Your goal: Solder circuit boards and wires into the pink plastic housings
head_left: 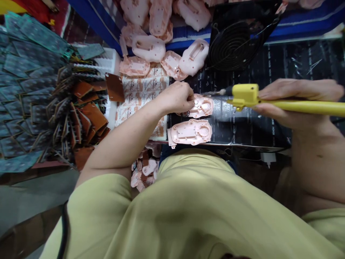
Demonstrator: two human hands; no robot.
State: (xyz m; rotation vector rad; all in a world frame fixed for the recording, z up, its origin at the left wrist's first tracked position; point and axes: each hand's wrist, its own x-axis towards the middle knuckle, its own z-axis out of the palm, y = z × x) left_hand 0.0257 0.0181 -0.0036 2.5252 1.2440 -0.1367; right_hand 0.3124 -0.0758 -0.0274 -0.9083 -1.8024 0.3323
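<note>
My left hand (176, 98) is closed in a pinch on the left end of a pink plastic shell (202, 107) lying on a black mat (253, 126). My right hand (293, 102) grips a yellow soldering iron (272, 100), whose metal tip points left and reaches the shell's top edge. A second pink shell (191, 132) lies just below the first, near the mat's front edge, untouched.
A heap of pink shells (159, 39) lies behind the mat, beside a black wire-grilled fan (235, 45). Stacks of green and brown circuit boards (45, 97) fill the left side. Printed paper sheets (140, 93) lie under my left forearm. Small pink parts (144, 172) sit near my lap.
</note>
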